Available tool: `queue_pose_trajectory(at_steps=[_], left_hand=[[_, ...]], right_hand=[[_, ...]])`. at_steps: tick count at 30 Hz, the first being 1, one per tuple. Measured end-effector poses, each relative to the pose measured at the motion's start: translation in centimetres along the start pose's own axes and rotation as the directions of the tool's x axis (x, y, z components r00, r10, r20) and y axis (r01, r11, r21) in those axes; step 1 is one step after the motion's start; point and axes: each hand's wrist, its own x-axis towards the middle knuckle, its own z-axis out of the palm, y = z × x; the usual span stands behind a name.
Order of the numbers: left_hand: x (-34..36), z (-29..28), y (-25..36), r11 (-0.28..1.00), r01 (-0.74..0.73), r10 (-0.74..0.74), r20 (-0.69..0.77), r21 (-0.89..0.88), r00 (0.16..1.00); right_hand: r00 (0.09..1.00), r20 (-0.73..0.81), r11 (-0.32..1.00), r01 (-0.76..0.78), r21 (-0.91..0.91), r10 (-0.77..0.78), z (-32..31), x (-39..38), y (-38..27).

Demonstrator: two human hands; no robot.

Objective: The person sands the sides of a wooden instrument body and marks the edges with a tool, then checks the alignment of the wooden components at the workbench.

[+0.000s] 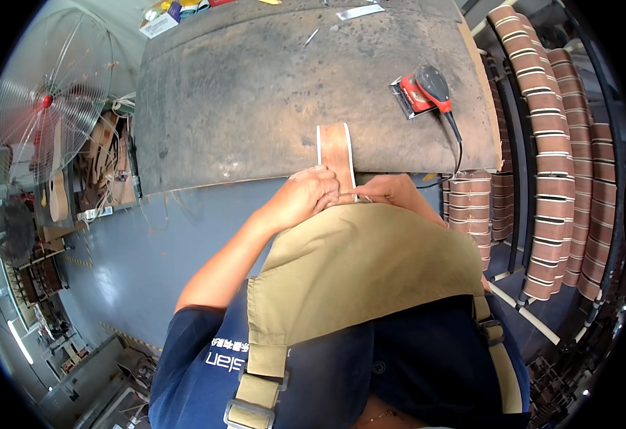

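A curved reddish-brown wooden strip with white edging (336, 146) stands at the table's near edge, its far end over the tabletop and its near end against my apron. My left hand (308, 194) is closed around the strip's left edge, fingers curled. On the other side, my right hand (393, 191) is bent in close, with a finger touching the strip near its right white edge. The right hand's other fingers are mostly hidden, and whatever they may pinch is too small to make out. My khaki apron (377, 264) covers the lower part of the strip.
A red and black electric sander (427, 89) rests on the worn dark table (234, 107), its cord hanging over the near edge. A small thin tool (311, 37) lies farther back. Racks of banded brown wooden pieces (541, 143) stand right; a large fan (47, 101) stands left.
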Motion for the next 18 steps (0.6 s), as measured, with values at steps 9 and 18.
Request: queue_pose_trajectory(at_steps=[9,18], left_hand=[[0.3,-0.9,0.0,1.0,-0.022,0.024,0.297,-0.009,0.955],[6.1,-0.4,-3.8,0.534,-0.464,0.277,0.372,0.707,0.886]], right_hand=[[0.993,-0.004,0.969,-0.112,0.219,0.116,1.0,-4.4,-2.9],[0.73,-0.609,0.913,-0.049,0.405,0.309,3.5,-7.1,2.1]])
